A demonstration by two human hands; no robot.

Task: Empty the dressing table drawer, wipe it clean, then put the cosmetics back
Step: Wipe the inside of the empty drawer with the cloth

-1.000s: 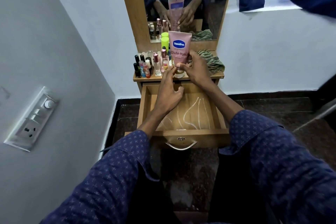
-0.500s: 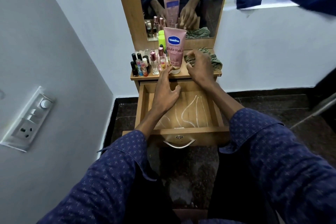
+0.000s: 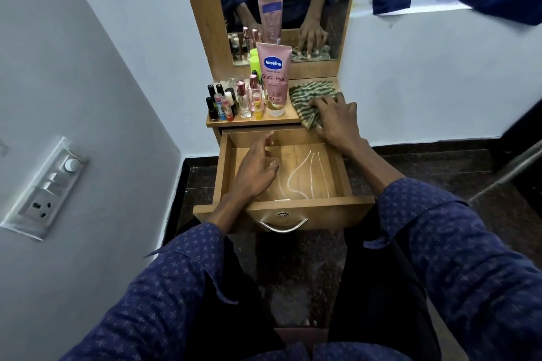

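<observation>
The right hand [image 3: 337,120] lies with fingers spread on the striped cloth [image 3: 311,97] on the counter [image 3: 281,119]; the left hand [image 3: 255,173] hovers loosely open in the emptied drawer [image 3: 340,167]. Dragging the cloth carelessly could topple the Vaseline tube [image 3: 274,79] just beside it into the bottles [image 3: 234,101].

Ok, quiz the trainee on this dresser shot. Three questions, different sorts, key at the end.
1. True or false: the drawer holds cosmetics.
2. What lies under the right hand? A) cloth B) tube C) handle
3. Fill in: the left hand hangs over the open ____.

Key: 1 false, its bottom shows only white streaks; 2 A; 3 drawer.
</observation>
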